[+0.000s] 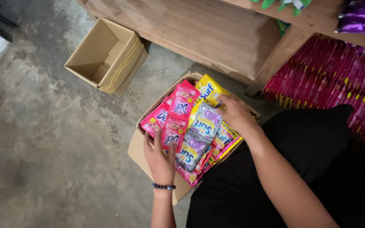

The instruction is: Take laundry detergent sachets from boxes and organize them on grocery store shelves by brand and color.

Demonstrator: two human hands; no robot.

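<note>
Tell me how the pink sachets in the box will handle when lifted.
The pink sachets look thin and glossy, so probably floppy and a bit slippery. They seem joined in strips, so lifting one likely drags others. The left hand spreads across them, suggesting little weight.

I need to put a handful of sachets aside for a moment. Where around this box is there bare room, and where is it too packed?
Bare concrete floor lies left of the sachet box, below the empty carton. The wooden shelf board above is bare too. The sachet box is crammed, with the left hand and right hand in it; red packets fill the right.
</note>
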